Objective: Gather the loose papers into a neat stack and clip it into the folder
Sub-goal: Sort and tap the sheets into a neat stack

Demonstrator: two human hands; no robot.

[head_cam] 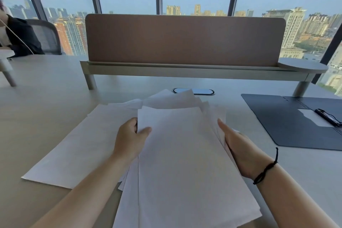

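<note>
A: Status? Start big.

B: Desk (46, 116) is the work surface, brown divider panel (185, 40) at the far edge. Dark folder (288, 122) lies open on the right, well apart from the papers, with a black clip (328, 117) at its far right side and a single white sheet (312, 117) under that clip.

A: Papers?

B: Main bundle of loose papers (185, 153) sits centre-near, between both hands. Edges are fanned, corners splay out at the far end. Another sheet (77, 144) lies flat on the left, partly under the bundle.

A: Hands?

B: Left hand (129, 139) pinches the bundle's left edge, thumb on top, fingers curled under. Right hand (238, 150) lies nearly flat and extended against the right edge, palm in, pressing rather than gripping as far as I can tell. Black cord bracelet (266, 168) on that wrist.

A: Step?

B: Gathering, I'd say. Stack isn't square yet and nothing from it is in the folder.

A: Next?

B: Probably pull in the left sheet, tap the edges flush on the desk, then carry it right to the clip. Thin sheets will likely slide, so both sides need even pressure.
</note>
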